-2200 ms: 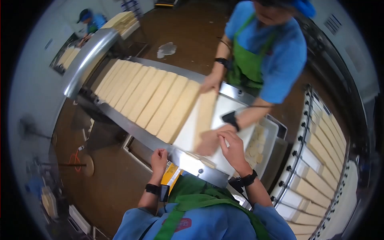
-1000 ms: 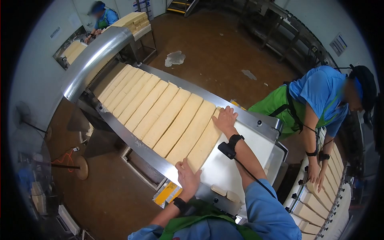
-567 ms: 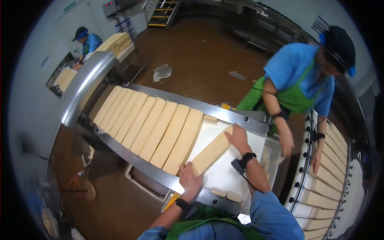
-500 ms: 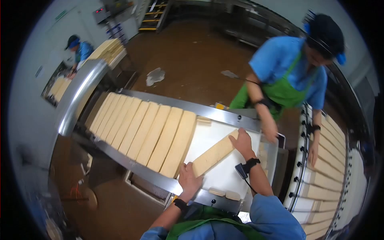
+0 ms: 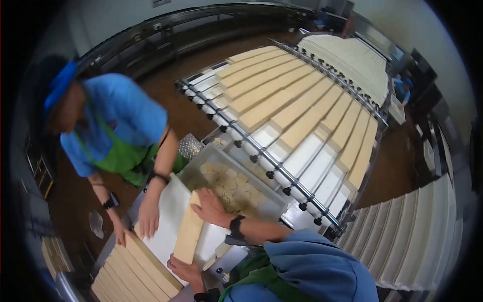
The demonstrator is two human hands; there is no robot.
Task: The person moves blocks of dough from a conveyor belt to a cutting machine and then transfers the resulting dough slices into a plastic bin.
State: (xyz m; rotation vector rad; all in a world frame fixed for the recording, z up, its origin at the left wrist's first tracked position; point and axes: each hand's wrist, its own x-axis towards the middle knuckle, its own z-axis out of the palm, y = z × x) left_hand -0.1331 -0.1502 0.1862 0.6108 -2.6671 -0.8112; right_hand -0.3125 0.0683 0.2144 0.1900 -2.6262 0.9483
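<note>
Pale slab (image 5: 190, 231) held at both ends over the white work surface (image 5: 170, 214).
Left hand (image 5: 186, 272) part-closed on the near end; right hand (image 5: 209, 207) part-closed on the far end, beside the tub (image 5: 201, 157) of offcuts (image 5: 234, 185). The spread hold presumably shares the load along a long, possibly breakable piece; contact with the surface below cannot be confirmed. A co-worker's hands (image 5: 148, 219) are at left, one touching the slab row (image 5: 133, 269), apart from this slab.
</note>
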